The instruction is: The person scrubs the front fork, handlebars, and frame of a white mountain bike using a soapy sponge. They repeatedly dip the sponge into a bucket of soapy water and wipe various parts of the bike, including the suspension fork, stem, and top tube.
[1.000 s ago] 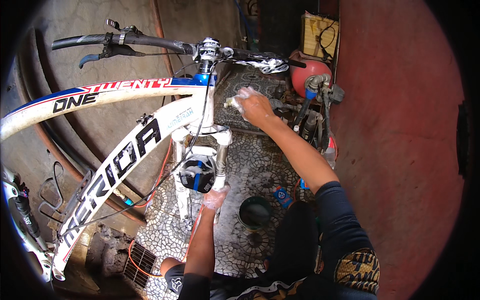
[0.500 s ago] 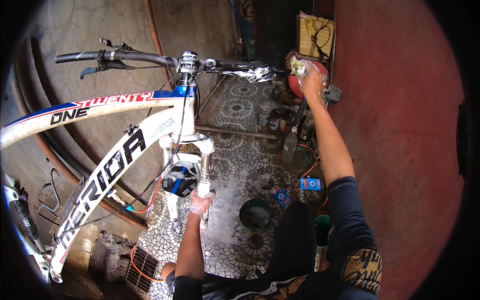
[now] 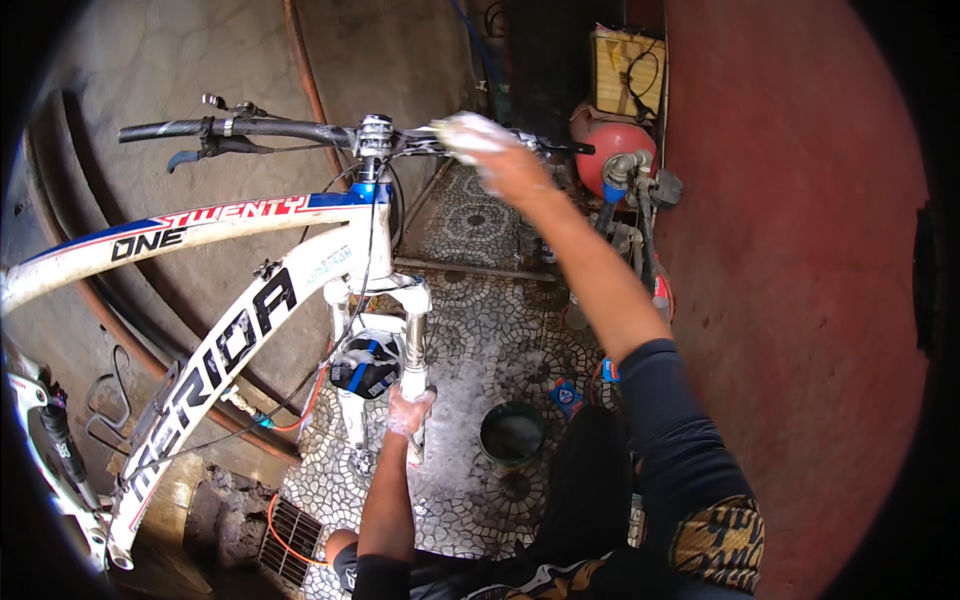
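A white bicycle frame (image 3: 228, 345) without a front wheel stands on my left, its handlebar (image 3: 290, 129) level across the far side. My left hand (image 3: 408, 411) is closed round the lower part of the right fork leg (image 3: 415, 350), foam on its skin. Beside that leg sits a black fender (image 3: 366, 368) with a blue stripe and suds on it. My right hand (image 3: 520, 175) presses a foamy sponge (image 3: 468, 134), pale yellow at its tip, against the right half of the handlebar near the stem (image 3: 375, 136). Motion blurs the sponge and fingers.
A dark bucket (image 3: 485, 447) with soapy water stands on the wet mosaic floor (image 3: 460, 350), near a blue packet (image 3: 565, 397). A red tank (image 3: 618, 150) with pipes stands by the red wall (image 3: 800, 260). A metal drain grate (image 3: 290, 537) lies lower left.
My right hand has moved left with the sponge, from the bar's right end inward toward the stem. The handlebar has shifted slightly. My left hand keeps its grip on the fork leg.
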Demonstrator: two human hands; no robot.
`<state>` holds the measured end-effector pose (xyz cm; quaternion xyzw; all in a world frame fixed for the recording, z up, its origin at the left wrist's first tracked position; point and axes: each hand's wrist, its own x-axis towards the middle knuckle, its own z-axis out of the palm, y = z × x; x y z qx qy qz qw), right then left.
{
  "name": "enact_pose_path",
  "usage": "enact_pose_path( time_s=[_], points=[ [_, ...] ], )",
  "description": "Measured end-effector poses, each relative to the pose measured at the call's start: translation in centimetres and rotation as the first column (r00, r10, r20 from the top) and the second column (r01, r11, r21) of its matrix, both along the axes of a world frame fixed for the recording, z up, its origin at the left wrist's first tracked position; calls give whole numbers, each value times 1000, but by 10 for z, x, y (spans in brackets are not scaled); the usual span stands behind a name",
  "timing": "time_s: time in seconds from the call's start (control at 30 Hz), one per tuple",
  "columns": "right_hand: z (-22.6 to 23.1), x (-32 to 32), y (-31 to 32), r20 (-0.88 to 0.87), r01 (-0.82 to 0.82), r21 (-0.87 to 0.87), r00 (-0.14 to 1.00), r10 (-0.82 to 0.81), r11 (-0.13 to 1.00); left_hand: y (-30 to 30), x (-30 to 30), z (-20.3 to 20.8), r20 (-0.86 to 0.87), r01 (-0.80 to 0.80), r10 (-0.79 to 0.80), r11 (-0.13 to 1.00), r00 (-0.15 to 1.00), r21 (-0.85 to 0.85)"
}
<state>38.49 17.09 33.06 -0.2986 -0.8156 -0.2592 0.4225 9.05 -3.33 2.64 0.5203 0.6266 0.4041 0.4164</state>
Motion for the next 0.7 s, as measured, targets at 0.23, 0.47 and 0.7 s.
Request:
enact_pose_path(
  time_s=[0.23, 0.47, 0.7],
  points=[
    [-26, -20, 31, 85, 60, 95, 994, -68, 994, -4, 2, 12, -23, 10, -10, 1000, 1000, 4],
    [-11, 36, 19, 136, 220, 23, 966, -221, 975, -4, -8, 3, -59, -7, 11, 998, 998, 57],
    [8, -22, 21, -153, -251, 13, 956, 250, 968, 6, -5, -10, -28, -18, 17, 1000, 999, -11]
  ],
)
